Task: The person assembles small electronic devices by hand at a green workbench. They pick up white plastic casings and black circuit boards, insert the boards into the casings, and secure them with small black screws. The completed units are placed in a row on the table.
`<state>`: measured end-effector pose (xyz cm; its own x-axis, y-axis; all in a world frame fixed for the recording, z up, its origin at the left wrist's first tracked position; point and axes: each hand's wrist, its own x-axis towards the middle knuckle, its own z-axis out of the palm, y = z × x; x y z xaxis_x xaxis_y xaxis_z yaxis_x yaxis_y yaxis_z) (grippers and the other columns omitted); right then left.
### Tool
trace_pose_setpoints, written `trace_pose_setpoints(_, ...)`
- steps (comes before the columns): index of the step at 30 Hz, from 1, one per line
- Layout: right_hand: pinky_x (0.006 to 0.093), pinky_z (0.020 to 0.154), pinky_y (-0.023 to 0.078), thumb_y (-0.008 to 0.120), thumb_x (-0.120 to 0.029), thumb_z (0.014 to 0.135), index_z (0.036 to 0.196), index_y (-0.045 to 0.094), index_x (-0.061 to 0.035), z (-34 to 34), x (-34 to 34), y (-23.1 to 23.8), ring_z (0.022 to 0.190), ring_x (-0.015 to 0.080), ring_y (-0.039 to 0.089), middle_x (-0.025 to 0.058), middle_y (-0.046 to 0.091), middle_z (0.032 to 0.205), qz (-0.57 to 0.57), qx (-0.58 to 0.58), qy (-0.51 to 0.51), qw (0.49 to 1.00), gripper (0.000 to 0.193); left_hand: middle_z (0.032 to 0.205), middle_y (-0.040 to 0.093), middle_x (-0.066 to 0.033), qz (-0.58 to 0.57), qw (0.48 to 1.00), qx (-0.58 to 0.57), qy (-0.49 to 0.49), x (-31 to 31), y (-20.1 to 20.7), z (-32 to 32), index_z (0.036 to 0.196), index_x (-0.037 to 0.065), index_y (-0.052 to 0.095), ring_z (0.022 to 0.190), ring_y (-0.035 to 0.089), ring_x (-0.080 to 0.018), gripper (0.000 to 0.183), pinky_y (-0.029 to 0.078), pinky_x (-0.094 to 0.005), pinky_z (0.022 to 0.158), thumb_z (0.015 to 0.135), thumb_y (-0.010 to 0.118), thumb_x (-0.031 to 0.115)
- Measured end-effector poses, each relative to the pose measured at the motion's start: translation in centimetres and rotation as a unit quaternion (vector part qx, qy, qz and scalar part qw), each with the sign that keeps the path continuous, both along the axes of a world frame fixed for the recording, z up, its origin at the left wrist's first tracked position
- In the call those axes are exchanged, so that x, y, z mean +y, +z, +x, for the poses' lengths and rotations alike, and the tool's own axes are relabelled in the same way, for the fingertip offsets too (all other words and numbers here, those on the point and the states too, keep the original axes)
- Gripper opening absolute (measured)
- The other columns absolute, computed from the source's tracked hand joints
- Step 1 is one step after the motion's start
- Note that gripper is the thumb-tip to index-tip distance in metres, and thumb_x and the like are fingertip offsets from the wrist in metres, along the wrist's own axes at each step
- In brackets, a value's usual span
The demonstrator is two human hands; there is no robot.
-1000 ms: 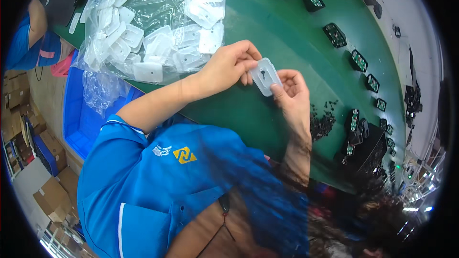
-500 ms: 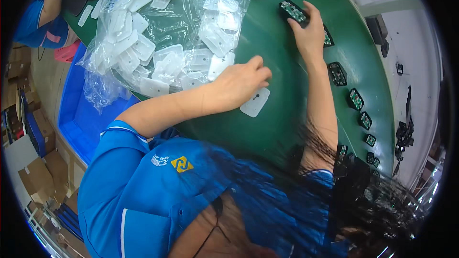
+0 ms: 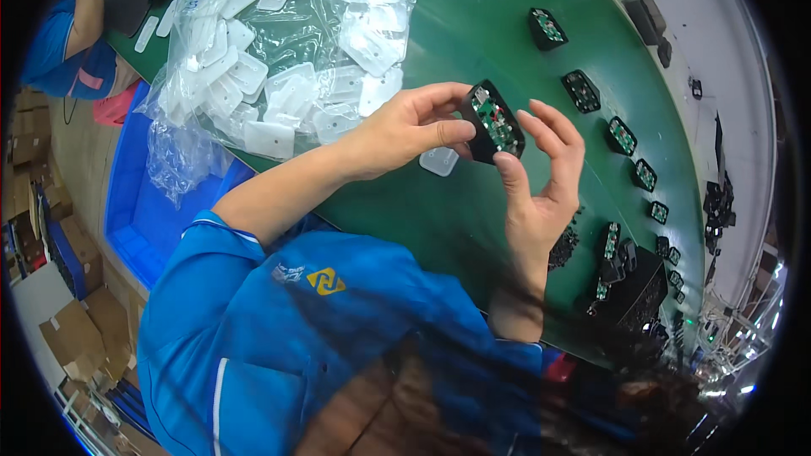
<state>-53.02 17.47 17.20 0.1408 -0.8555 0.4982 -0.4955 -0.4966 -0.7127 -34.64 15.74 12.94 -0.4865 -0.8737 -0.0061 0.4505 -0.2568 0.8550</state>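
A black plastic case with a green circuit board inside (image 3: 493,123) is raised over the table, tilted. My left hand (image 3: 422,128) grips it by its left side, thumb in front and fingers behind. On the case's right side is my right hand (image 3: 545,173), its fingers spread apart; the thumb tip meets the lower edge of the case and the forefinger is close to its right side. Partly hidden under the left hand and the case, a white plastic cover plate (image 3: 437,163) lies on the green table (image 3: 405,224).
A clear plastic bag (image 3: 317,29) with several white cover plates lies at the left. Several more black cases (image 3: 581,90) line the right table edge. A black box (image 3: 638,287) stands near right, a blue bin (image 3: 127,211) at left. Another person's arm (image 3: 87,4) shows far left.
My right hand has brought the black case from the far right toward me. My left hand has moved from above the white plate onto the case and taken hold of it.
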Motion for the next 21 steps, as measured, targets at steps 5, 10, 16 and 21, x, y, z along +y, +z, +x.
trace_pose_setpoints(5,0.0322,0.080,0.045,0.074,-0.005,0.074,0.096,0.067,-0.0044,-0.7,1.7,1.1,0.091,0.0225,0.057,0.0082,0.065,0.098,0.034,-0.030,0.009,0.999,0.023,0.104,0.062,-0.0045,-0.019,0.998,-0.038,-0.047,1.5,0.2,-0.4,0.127,0.000,0.049,0.090,0.059,-0.0121,0.040,0.048,-0.0278,0.084,0.092,0.060,0.013)
trace_pose_setpoints(10,0.0334,0.070,0.044,0.072,-0.001,0.074,0.090,0.065,-0.0048,-0.3,2.7,1.1,0.079,0.0245,0.055,0.0080,0.062,0.089,-0.049,0.060,0.007,0.997,0.018,0.118,0.057,-0.0049,-0.016,0.994,-0.044,-0.094,2.3,0.4,-0.1,0.134,-0.001,0.042,0.110,0.053,-0.0131,0.052,0.044,-0.0301,0.097,0.089,0.064,0.014)
trace_pose_setpoints(16,0.0367,0.068,0.042,0.068,0.001,0.073,0.087,0.062,-0.0031,0.0,4.0,2.2,0.079,0.0271,0.051,0.0097,0.055,0.084,-0.064,0.198,-0.030,0.978,0.016,0.115,0.057,-0.0048,-0.057,0.992,-0.092,-0.067,3.4,-0.7,-0.3,0.133,0.000,0.044,0.103,0.056,-0.0132,0.052,0.047,-0.0302,0.092,0.087,0.066,0.009)
trace_pose_setpoints(21,0.0377,0.067,0.042,0.067,0.001,0.072,0.084,0.061,-0.0016,-0.7,4.2,2.6,0.077,0.0273,0.051,0.0086,0.054,0.082,-0.014,0.232,0.070,0.970,0.015,0.112,0.060,-0.0070,-0.143,0.975,-0.156,-0.060,3.8,-0.1,0.2,0.128,0.001,0.050,0.097,0.058,-0.0152,0.050,0.048,-0.0316,0.088,0.082,0.068,0.007)
